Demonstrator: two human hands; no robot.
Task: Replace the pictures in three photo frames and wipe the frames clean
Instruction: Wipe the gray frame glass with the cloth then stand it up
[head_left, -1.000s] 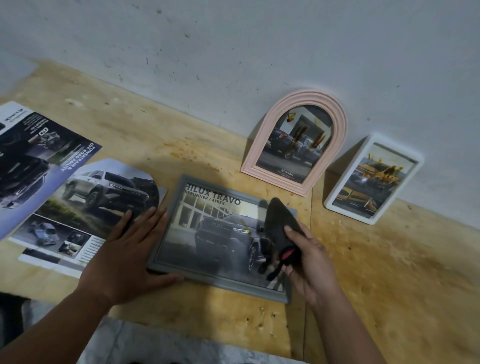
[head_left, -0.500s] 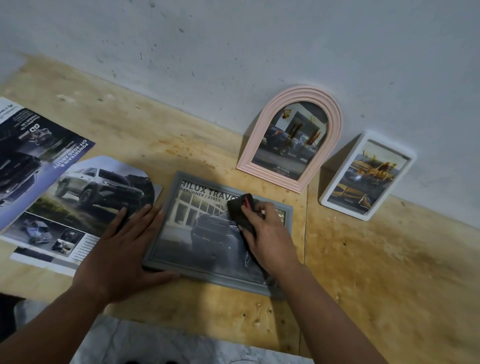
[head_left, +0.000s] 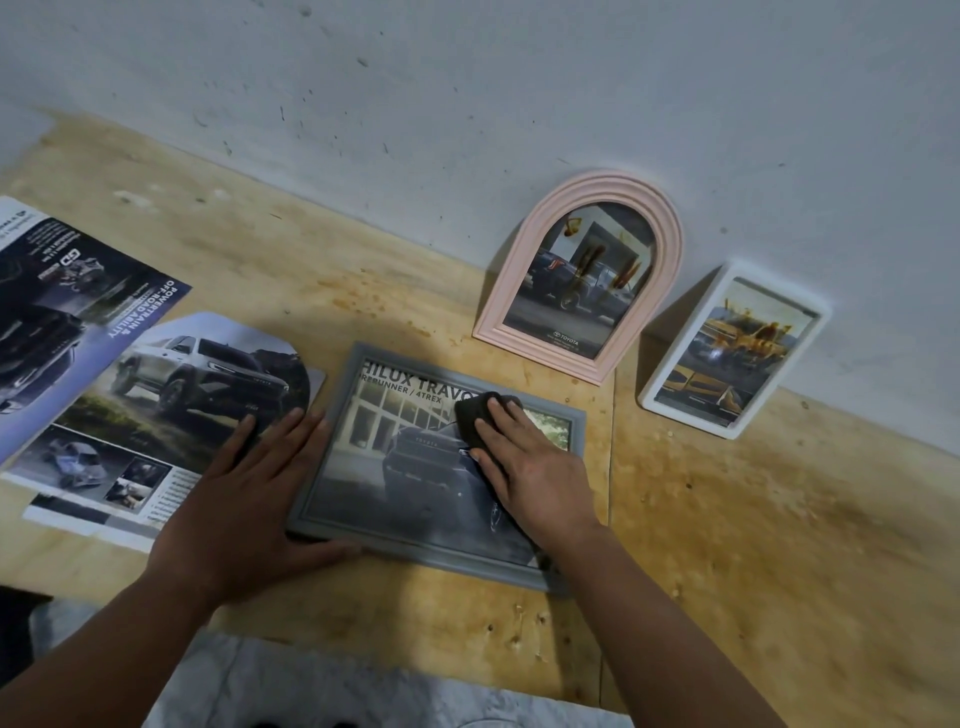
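Observation:
A grey rectangular photo frame (head_left: 332, 457) lies flat on the wooden table, holding a dark truck picture with the words HILUX TRAVO. My left hand (head_left: 244, 499) lies flat with straight fingers on the frame's left edge, thumb along its front edge. My right hand (head_left: 530, 467) presses a dark cloth (head_left: 475, 415) flat onto the glass near the frame's upper right. A pink arched frame (head_left: 587, 270) and a white rectangular frame (head_left: 732, 353) lean against the wall behind, each with a vehicle picture.
Cut magazine pages (head_left: 156, 405) with car photos lie on the table to the left, partly under my left fingers. A grey wall (head_left: 467, 104) rises right behind the table (head_left: 779, 545). A marble-patterned surface (head_left: 311, 686) shows below the table's front edge.
My right hand has carried the cloth from the frame's lower right up to its upper right and now presses it flat. My left hand has stayed on the frame's left edge.

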